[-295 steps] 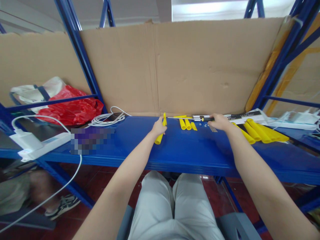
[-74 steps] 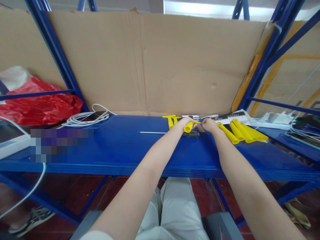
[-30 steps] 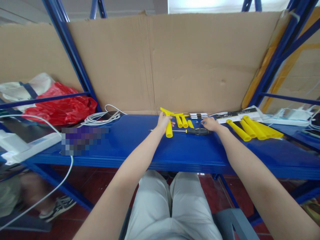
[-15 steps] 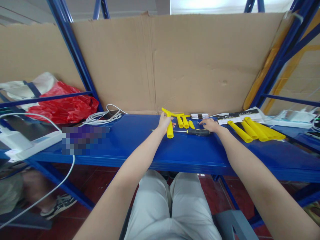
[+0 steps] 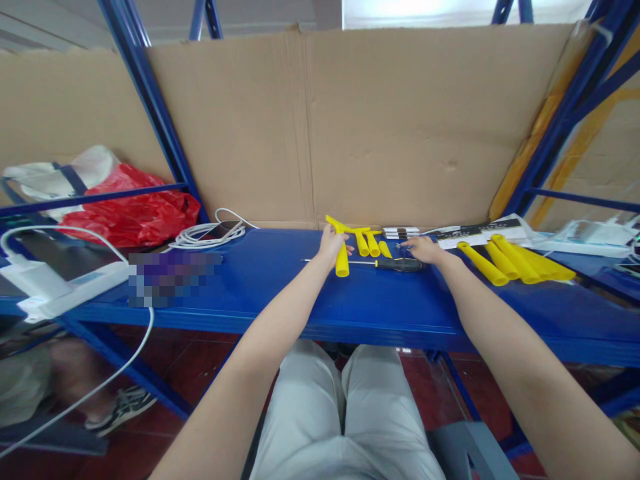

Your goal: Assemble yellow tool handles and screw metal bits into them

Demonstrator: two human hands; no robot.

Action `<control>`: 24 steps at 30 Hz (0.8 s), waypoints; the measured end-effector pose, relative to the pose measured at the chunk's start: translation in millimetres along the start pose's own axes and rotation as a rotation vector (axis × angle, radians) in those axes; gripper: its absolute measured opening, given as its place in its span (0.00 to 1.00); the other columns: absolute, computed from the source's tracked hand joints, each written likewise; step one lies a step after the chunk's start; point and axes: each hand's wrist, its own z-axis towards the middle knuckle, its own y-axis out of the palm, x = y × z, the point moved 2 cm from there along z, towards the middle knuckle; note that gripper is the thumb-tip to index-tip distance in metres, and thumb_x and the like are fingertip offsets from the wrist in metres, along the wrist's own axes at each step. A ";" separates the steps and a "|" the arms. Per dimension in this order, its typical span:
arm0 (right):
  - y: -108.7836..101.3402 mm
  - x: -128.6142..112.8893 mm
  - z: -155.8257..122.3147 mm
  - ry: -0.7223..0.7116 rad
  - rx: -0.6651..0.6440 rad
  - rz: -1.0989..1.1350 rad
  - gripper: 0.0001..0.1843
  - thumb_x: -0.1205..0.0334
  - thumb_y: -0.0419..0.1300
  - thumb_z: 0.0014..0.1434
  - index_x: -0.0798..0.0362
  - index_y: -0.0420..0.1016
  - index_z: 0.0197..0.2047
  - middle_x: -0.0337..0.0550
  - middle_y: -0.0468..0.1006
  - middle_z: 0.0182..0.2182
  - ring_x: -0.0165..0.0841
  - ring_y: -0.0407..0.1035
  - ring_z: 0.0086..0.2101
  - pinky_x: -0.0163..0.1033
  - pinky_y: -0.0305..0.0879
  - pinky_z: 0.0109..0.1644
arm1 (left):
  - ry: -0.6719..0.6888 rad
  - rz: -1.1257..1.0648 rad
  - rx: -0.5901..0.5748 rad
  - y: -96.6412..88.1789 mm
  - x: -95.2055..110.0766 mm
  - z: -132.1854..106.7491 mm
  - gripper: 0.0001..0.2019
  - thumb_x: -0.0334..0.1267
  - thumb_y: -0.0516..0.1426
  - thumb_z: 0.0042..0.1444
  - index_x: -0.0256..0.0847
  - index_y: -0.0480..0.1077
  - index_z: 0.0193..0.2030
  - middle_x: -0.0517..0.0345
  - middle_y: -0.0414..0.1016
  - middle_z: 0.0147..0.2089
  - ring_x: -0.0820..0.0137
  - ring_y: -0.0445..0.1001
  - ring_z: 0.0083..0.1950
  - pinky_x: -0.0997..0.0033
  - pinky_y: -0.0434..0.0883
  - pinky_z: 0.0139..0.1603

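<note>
My left hand (image 5: 332,241) is closed round a yellow tube-shaped part (image 5: 342,256) that points toward me on the blue shelf (image 5: 280,293). My right hand (image 5: 424,250) rests on the shelf just behind the black handle of a screwdriver (image 5: 395,265), fingers curled over something small I cannot make out. The screwdriver's thin shaft runs left toward the yellow part. Several short yellow pieces (image 5: 371,243) lie between my hands, near the cardboard back wall.
Several long yellow tubes (image 5: 510,263) lie to the right beside a black-and-white strip (image 5: 475,233). A coiled white cable (image 5: 210,235) and red bag (image 5: 127,213) sit left. A white power strip (image 5: 60,293) hangs at the left edge. Cardboard (image 5: 350,127) backs the shelf.
Almost nothing has moved in the last second: both hands keep their places. Earlier, my left hand carried the yellow part from the right side back to the left of the screwdriver.
</note>
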 end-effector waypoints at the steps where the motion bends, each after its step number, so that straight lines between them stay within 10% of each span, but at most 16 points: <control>1: 1.0 1.2 0.5 0.019 -0.031 -0.001 0.31 0.67 0.49 0.57 0.43 0.79 0.60 0.41 0.72 0.64 0.47 0.64 0.63 0.58 0.64 0.65 | 0.002 0.001 0.000 0.0 -0.3 0.5 0.26 0.22 0.56 0.56 0.47 0.60 0.60 0.54 0.75 0.53 0.83 0.69 0.18 0.81 0.67 0.18; 24: 2.0 -10.7 1.2 0.123 -0.123 0.026 0.33 0.63 0.47 0.60 0.41 0.71 0.67 0.41 0.65 0.69 0.52 0.54 0.68 0.72 0.52 0.66 | 0.035 0.021 -0.016 0.7 -3.7 2.7 0.26 0.22 0.55 0.57 0.46 0.60 0.61 0.52 0.74 0.56 0.83 0.69 0.18 0.81 0.66 0.16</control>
